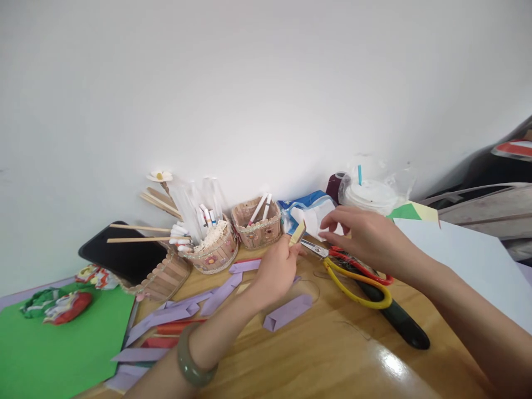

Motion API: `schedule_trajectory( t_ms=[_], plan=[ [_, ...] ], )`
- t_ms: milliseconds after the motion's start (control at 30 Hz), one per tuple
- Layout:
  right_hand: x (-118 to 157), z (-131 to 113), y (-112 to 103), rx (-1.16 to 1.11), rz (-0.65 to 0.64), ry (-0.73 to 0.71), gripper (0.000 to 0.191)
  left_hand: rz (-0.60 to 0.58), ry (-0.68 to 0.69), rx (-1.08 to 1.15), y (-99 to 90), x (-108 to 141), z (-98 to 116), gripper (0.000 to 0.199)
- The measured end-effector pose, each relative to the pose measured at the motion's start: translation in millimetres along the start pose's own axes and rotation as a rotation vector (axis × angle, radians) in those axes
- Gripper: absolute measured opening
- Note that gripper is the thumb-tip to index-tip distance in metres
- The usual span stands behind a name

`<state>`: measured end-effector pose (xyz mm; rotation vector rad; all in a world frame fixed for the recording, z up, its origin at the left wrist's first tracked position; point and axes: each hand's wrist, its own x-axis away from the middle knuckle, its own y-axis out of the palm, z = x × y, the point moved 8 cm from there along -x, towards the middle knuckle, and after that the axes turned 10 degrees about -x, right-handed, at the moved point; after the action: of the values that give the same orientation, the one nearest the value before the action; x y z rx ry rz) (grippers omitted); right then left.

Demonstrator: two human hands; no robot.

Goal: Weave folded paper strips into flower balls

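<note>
My left hand (276, 274), with a green bangle (193, 354) on its wrist, pinches a small folded pale-yellow paper strip (297, 233). To its right, my right hand (359, 230) hovers with thumb and fingers bent but apart, and I see nothing between them. Just below lie scissors (357, 302) with one yellow and one red handle, blades toward my left hand. A black-handled tool (403, 321) lies partly under them. Folded purple paper strips (288, 312) rest on the table below and left of my left hand.
Craft-stick baskets (255, 230) with markers and sticks stand against the wall. A black phone-like slab (124, 252) leans at left, near green paper (62, 349). Behind my right hand are a blue packet (305, 200) and a white lidded container (369, 195); white paper (469, 266) lies right.
</note>
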<state>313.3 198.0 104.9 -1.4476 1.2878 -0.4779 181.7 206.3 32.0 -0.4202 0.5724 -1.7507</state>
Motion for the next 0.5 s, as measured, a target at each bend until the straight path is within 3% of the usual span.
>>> schedule_trajectory(
  t_ms=[167,367,500],
  plan=[
    [10.9,-19.4,22.0,0.106,-0.149,-0.068,0.010,-0.018,0.005,0.033,5.8,-6.8,-3.0,0.017],
    [12.7,-12.1,26.3,0.013,-0.092,-0.007,0.017,-0.016,-0.004,0.157,1.0,-11.0,-2.6,0.022],
    [11.5,-6.5,26.0,-0.089,-0.117,0.033,0.020,0.025,-0.024,0.223,-8.3,-10.5,0.8,0.022]
  ],
)
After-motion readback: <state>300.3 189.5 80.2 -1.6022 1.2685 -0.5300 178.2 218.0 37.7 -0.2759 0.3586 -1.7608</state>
